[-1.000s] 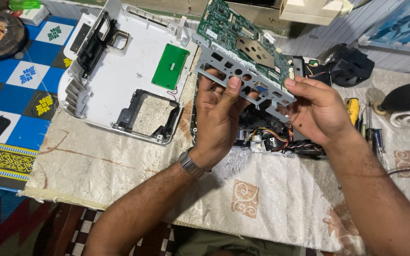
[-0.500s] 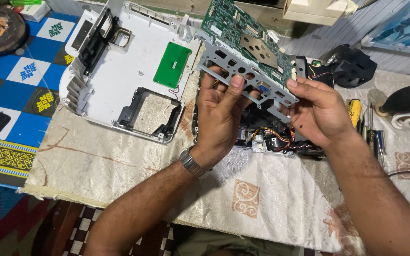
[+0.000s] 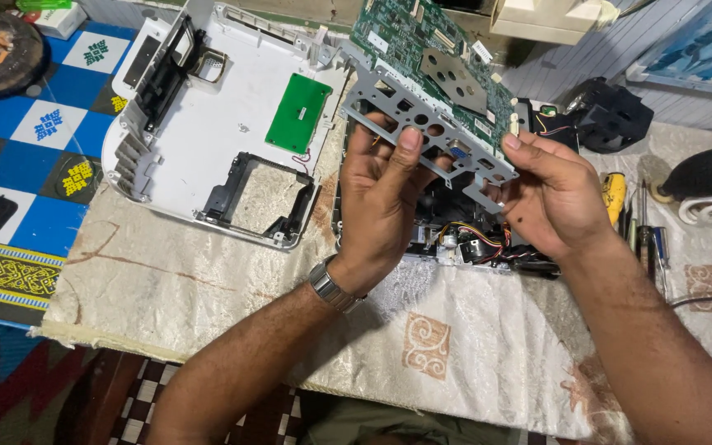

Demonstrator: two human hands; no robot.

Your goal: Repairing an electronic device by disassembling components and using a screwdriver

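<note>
Two hands lift a green circuit board (image 3: 422, 49) with its grey metal bracket (image 3: 430, 140) in the upper centre: left hand (image 3: 381, 194) and right hand (image 3: 558, 194) pinch the bracket's edges. Next likely needs clearing the wired chassis (image 3: 471, 243) below.

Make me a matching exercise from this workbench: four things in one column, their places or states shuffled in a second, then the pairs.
1. circuit board with metal bracket
2. white housing cover
3. black air blower bulb
4. wristwatch

a. far right on the cloth
b. on the left hand's wrist
c. held up by left hand and right hand
d. lying open, inside up, left of the hands

Pairs: 1-c, 2-d, 3-a, 4-b
</note>
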